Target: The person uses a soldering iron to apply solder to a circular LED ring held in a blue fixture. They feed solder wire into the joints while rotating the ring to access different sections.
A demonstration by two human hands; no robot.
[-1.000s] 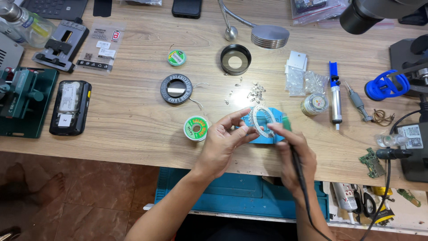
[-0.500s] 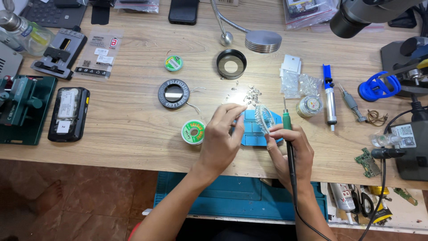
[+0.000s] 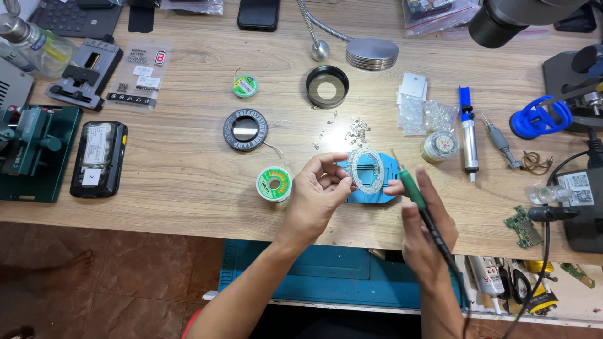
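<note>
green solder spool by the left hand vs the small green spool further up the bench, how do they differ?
The near solder spool looks larger than the far spool. The near solder spool lies just beside the left hand; the far spool sits apart from both hands, beside the black ring. Both lie flat on the wooden bench and are green.

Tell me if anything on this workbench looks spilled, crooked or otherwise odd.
One thing stands out: a handful of tiny metal parts lies scattered loose on the wooden bench, just beyond the white ring that the left hand holds up at a tilt. The right hand holds a green-handled soldering iron next to it.
</note>
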